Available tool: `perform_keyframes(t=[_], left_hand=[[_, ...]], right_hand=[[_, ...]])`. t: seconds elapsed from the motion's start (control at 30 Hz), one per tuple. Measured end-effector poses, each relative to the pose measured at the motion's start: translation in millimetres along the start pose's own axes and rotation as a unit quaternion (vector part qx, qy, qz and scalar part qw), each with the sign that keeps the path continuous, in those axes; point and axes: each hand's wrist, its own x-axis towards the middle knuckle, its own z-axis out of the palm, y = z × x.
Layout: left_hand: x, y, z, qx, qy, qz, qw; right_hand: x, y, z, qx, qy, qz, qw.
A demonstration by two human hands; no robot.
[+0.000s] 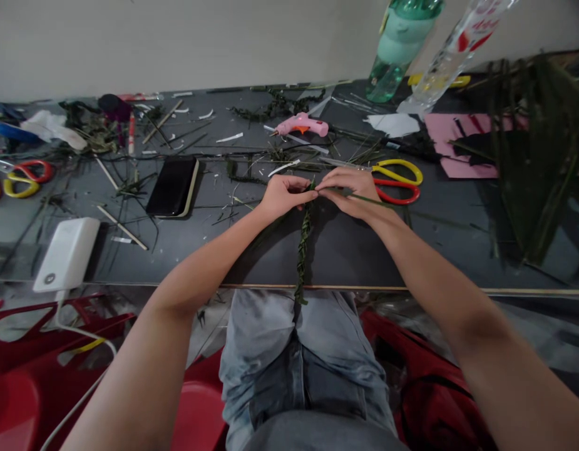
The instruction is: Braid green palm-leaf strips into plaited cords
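A narrow braid of dark green leaf strips [303, 244] hangs from my fingers toward me, its lower end just past the table's front edge. My left hand [288, 195] pinches the braid's upper end between thumb and fingers. Close against it, my right hand [348, 188] is closed on a thin green leaf strip [359, 198] at the same spot, and the strip trails off to the right. The fingertips of both hands nearly meet. Just right of my right hand lie scissors [397, 181] with yellow and red handles.
A pink glue gun [302, 125] lies behind my hands, a black phone [173, 186] to the left. A white power bank [67, 254] with a cable overhangs the front edge. Green [399, 50] and clear bottles [451, 59] stand at the back right, near large leaves [536, 156]. Scraps litter the table.
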Motion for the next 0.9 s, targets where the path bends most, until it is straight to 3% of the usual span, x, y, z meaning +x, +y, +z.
perform_keyframes(t=[0.1,0.2,0.33,0.4,0.47,0.53,0.6,0.7,0.83,0.9], left_hand=[[1.3,-0.9,-1.1,-0.004,0.005,-0.001,1.0],[3.5,-4.9,-4.3,-0.002,0.025,-0.005,1.0],[4.8,-10.7,-9.7,0.004,0.023,-0.009,1.0],[4.1,-12.2,-10.5,-0.003,-0.011,-0.015,1.0],[2.9,-12.8,-9.8,-0.007,-0.048,-0.011,0.999],[1.8,-12.6,-8.7,-0.007,-0.068,-0.003,0.998],[0.9,-12.0,-8.1,-0.009,-0.069,0.005,0.998],[0.1,-10.7,-8.2,-0.005,-0.067,0.011,0.998],[-0.2,-10.7,-6.3,-0.004,-0.065,0.004,0.998],[-0.4,-11.7,-3.6,-0.003,-0.048,-0.006,0.999]], right_hand=[[0.1,0.4,-0.2,0.011,-0.017,0.041,0.999],[-1.6,11.4,-13.3,-0.063,-0.038,0.068,0.995],[-2.4,27.8,-37.7,-0.17,0.081,0.163,0.968],[3.0,31.6,-42.4,-0.181,0.093,0.183,0.962],[14.6,33.9,-39.7,-0.19,0.033,0.178,0.965],[31.1,36.8,-33.4,-0.213,-0.065,0.167,0.96],[48.4,40.6,-29.2,-0.256,-0.148,0.18,0.938],[64.8,42.9,-33.6,-0.307,-0.211,0.193,0.908],[57.9,28.1,-48.5,-0.312,-0.227,0.206,0.899],[49.0,18.1,-54.6,-0.326,-0.147,0.289,0.888]])
